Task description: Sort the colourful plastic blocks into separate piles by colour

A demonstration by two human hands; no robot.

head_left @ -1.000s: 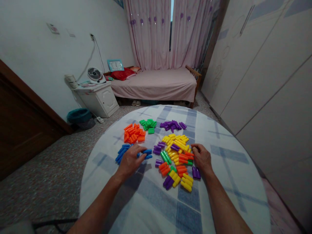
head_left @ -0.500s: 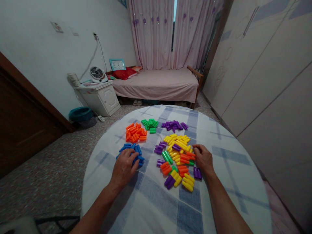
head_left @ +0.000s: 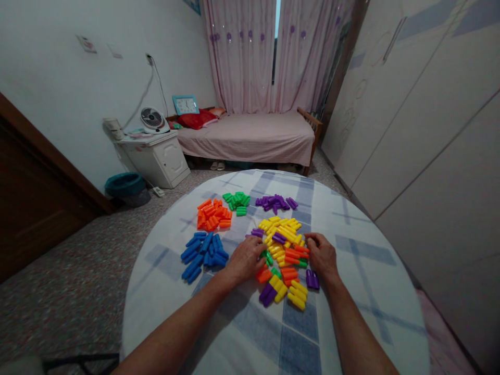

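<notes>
Checked tablecloth [head_left: 375, 281]; left grip [head_left: 246, 259] slightly parted at green piece [head_left: 269, 258].

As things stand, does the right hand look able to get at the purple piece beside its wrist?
Probably yes: nothing lies on the purple piece, and the right hand is close by, though it would likely need to draw back.

left forearm [head_left: 182, 325] bare, angled toward 2 o'clock | left grip [head_left: 246, 259] back-side up and curled down, can't really tell how tight | right forearm [head_left: 351, 323] bare too, aimed roughly 11 o'clock | right grip [head_left: 322, 255] just loosely curled
</notes>
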